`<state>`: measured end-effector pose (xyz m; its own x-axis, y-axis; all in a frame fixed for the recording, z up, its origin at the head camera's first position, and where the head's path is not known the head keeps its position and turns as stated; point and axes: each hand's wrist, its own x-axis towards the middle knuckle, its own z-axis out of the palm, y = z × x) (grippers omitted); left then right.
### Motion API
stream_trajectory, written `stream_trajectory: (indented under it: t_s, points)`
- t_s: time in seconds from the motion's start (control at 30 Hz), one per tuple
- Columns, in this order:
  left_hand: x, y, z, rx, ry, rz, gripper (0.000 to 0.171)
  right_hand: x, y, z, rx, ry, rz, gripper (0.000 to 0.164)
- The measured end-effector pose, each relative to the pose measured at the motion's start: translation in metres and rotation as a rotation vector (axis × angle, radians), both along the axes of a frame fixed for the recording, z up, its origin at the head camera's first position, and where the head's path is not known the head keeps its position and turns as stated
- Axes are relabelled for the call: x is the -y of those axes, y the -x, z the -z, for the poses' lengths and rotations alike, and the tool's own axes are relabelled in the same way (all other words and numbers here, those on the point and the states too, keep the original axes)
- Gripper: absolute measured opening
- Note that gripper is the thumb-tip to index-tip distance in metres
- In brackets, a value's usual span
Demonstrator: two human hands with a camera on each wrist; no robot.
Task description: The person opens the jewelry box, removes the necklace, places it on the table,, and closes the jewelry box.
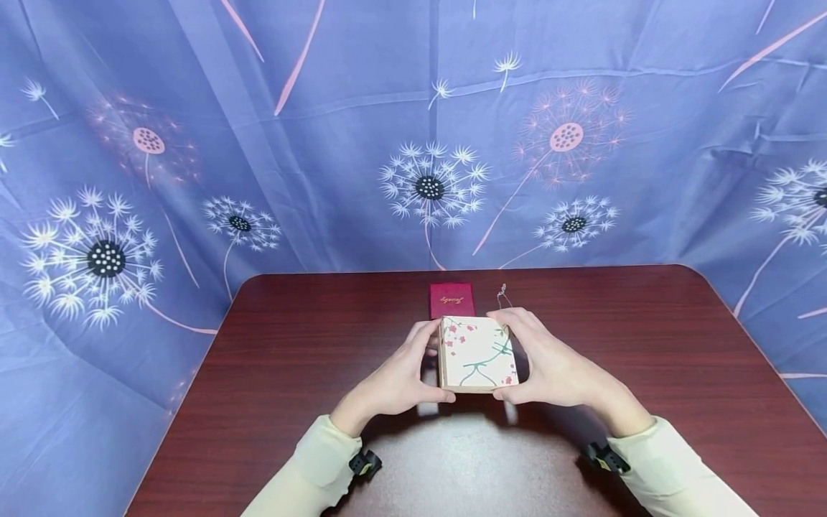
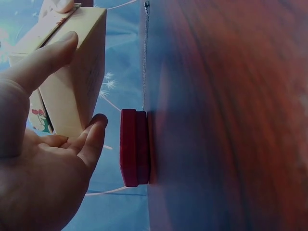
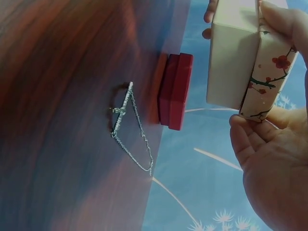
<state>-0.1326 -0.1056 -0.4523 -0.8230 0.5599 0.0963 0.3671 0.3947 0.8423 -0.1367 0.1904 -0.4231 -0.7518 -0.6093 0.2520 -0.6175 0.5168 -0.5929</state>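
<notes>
A square cream cardboard box (image 1: 478,355), its lid printed with red blossoms and green branches, is held between both hands above the table. My left hand (image 1: 403,372) grips its left side, thumb at the near edge and fingers at the far one. On the opposite side my right hand (image 1: 552,366) grips it the same way. A dark seam between the patterned lid (image 3: 272,72) and the plain cream base (image 3: 233,57) shows in the right wrist view. Beyond the box lies a closed red jewelry box (image 1: 452,296) with gold lettering.
A thin silver chain (image 3: 134,149) with a sparkling bar lies on the table beside the red box, partly hidden by my right hand in the head view. The dark reddish wooden table (image 1: 310,323) ends at a blue dandelion-print cloth (image 1: 336,165).
</notes>
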Motion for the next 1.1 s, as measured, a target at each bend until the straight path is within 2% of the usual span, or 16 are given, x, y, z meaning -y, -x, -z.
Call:
stream_trajectory:
  t_s: [0.5,1.1]
  points:
    - [0.0,0.001,0.001,-0.035,-0.023,0.014,0.116,-0.012,-0.002,-0.005,0.034,-0.013,0.031,0.113]
    - [0.001,0.0,0.001,-0.034,0.006,0.004,0.114,-0.042,-0.006,-0.012,-0.001,-0.044,0.052,0.108]
